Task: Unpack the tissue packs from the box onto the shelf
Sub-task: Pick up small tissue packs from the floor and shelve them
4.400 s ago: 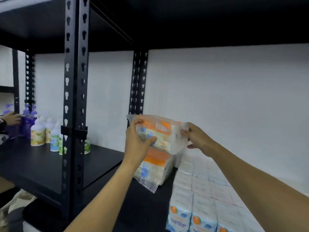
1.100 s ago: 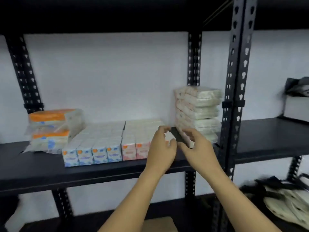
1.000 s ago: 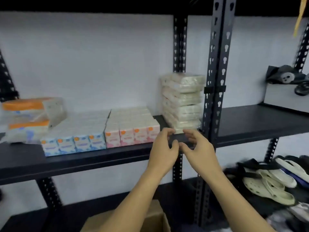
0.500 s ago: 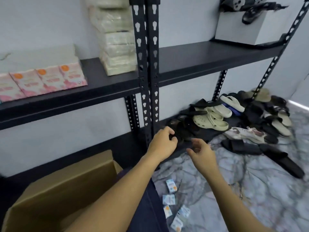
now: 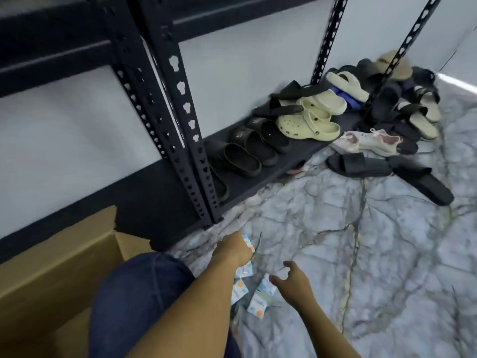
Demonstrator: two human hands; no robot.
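Nearest to me, my knee in dark denim [image 5: 139, 298] fills the lower middle of the view, with the cardboard box [image 5: 51, 275] open to the left of my left arm. I cannot see down to its bottom, so I can't say whether any packs remain inside.

My left hand [image 5: 233, 250] reaches down to the marble floor [image 5: 374, 254], fingers curled under and closed around a small tissue pack [image 5: 247, 241] whose corner shows just beyond the knuckles. My right hand [image 5: 293, 281] hangs a little lower and to the right, fingers spread and empty, poised just beside another pack.

Between and beneath the two hands lie the loose tissue packs [image 5: 255, 298], a few small white-and-blue ones scattered on the floor, some partly hidden under my left wrist. I judge these are what is left in reach: each must be gathered and lifted to the shelf.

Beyond my left hand stand the black uprights of the shelf rack [image 5: 180, 104]. Its lowest board, ahead and to the right of my hands, carries slippers and clogs [image 5: 307, 125], with more footwear spilled onto the floor farther right. The shelf level meant for tissue packs is mostly out of view above, so what is already stocked I cannot count from here.
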